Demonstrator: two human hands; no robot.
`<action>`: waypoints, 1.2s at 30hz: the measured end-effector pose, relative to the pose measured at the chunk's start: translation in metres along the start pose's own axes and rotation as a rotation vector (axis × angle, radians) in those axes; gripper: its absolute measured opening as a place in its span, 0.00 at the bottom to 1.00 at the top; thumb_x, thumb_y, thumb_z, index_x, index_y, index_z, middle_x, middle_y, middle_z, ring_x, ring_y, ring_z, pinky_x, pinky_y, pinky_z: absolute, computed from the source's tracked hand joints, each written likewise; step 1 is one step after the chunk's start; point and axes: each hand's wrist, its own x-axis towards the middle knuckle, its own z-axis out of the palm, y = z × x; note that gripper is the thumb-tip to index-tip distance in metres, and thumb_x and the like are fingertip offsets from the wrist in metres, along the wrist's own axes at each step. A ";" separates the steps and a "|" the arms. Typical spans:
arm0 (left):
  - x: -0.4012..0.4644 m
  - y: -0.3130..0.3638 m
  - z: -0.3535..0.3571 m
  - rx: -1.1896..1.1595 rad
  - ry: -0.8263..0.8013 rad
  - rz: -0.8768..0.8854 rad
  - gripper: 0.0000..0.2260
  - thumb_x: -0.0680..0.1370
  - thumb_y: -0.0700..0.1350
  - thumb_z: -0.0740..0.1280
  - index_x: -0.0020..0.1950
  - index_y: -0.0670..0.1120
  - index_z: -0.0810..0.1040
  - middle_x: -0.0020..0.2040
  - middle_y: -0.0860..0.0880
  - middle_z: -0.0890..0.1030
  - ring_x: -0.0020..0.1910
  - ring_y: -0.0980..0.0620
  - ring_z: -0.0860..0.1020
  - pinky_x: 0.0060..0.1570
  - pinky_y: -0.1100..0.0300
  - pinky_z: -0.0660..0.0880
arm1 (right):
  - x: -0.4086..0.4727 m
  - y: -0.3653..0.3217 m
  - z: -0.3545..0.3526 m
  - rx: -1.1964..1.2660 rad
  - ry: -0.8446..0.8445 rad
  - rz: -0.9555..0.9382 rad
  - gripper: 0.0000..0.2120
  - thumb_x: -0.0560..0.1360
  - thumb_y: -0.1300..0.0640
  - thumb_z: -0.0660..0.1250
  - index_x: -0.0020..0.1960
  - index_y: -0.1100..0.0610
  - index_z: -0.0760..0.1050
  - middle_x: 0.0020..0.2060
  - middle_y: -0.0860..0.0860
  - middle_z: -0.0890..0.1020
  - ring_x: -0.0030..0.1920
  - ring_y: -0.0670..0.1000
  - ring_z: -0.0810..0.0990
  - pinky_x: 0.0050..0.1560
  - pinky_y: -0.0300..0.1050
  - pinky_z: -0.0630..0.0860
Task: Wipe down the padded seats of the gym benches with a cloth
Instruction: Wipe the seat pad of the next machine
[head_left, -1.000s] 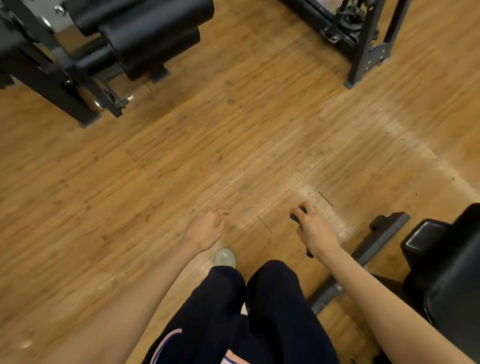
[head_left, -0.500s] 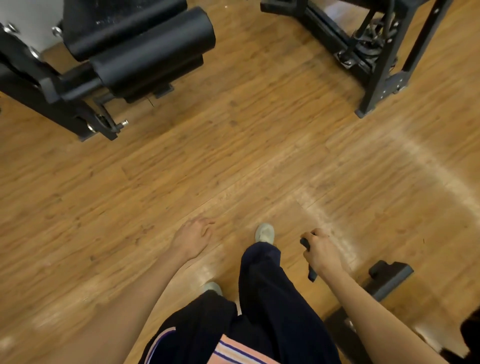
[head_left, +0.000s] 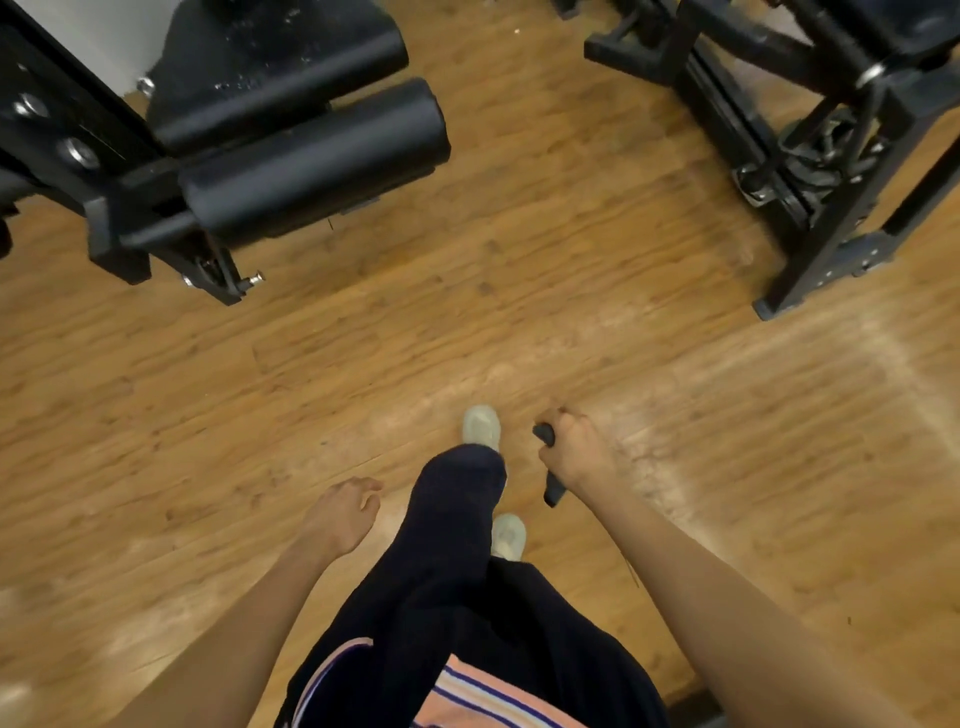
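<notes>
I am walking over a wooden floor (head_left: 545, 322). My right hand (head_left: 579, 460) grips a small dark item (head_left: 552, 489) that looks like a folded cloth; its ends stick out above and below my fist. My left hand (head_left: 343, 512) swings at my side, fingers loosely curled, holding nothing. Ahead at the upper left stands a black gym machine with a padded roller (head_left: 317, 161) and a flat black pad (head_left: 270, 57) above it. Both hands are well short of those pads.
A black steel machine frame (head_left: 826, 218) with cables stands at the upper right. My dark trousers and pale shoes (head_left: 482, 426) fill the lower middle. Open floor lies between the two machines.
I have stepped forward: the bench at the lower right has dropped out of view and both machines ahead look closer. My right hand keeps its grip; my left hand has swung back.
</notes>
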 end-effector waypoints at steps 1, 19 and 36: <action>0.012 0.006 -0.005 -0.015 -0.007 -0.012 0.17 0.85 0.46 0.56 0.72 0.48 0.73 0.74 0.48 0.72 0.73 0.47 0.70 0.70 0.56 0.66 | 0.013 0.003 -0.009 -0.015 -0.005 0.007 0.17 0.76 0.65 0.63 0.63 0.56 0.75 0.60 0.57 0.73 0.54 0.59 0.78 0.43 0.45 0.73; 0.259 0.257 -0.222 -0.037 0.018 0.214 0.19 0.85 0.44 0.54 0.75 0.46 0.70 0.76 0.47 0.70 0.73 0.46 0.68 0.68 0.59 0.66 | 0.207 0.123 -0.239 -0.115 -0.084 0.419 0.17 0.75 0.63 0.68 0.63 0.58 0.76 0.60 0.57 0.72 0.55 0.58 0.77 0.50 0.45 0.73; 0.364 0.323 -0.323 -0.325 0.118 -0.255 0.16 0.84 0.47 0.58 0.71 0.50 0.74 0.71 0.49 0.75 0.70 0.47 0.73 0.69 0.52 0.69 | 0.519 -0.053 -0.445 -0.289 -0.181 -0.200 0.15 0.75 0.64 0.66 0.62 0.56 0.77 0.61 0.57 0.72 0.57 0.57 0.76 0.51 0.42 0.71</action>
